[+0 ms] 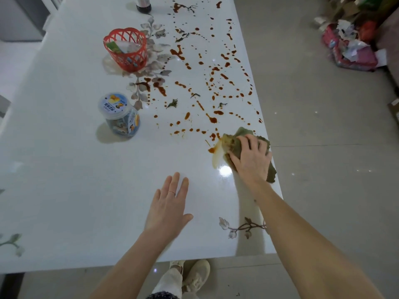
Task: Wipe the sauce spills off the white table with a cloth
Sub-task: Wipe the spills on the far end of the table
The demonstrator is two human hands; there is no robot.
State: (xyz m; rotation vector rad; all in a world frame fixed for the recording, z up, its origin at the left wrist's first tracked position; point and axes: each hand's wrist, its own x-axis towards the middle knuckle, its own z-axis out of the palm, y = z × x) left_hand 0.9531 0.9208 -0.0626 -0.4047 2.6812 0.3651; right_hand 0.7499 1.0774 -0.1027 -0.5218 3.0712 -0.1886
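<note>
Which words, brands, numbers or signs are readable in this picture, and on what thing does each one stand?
No text is sharp enough to quote.
Jar: characters on lid and label, too blurred to read.
Packets in the basket: print too small to read.
Bottle: label mostly cut off by the frame.
Bags on the floor: print blurred.

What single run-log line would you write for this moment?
stage: wiping begun | right hand: grips cloth near table edge | left hand: open, holding nothing | sauce spills: most unwiped
</note>
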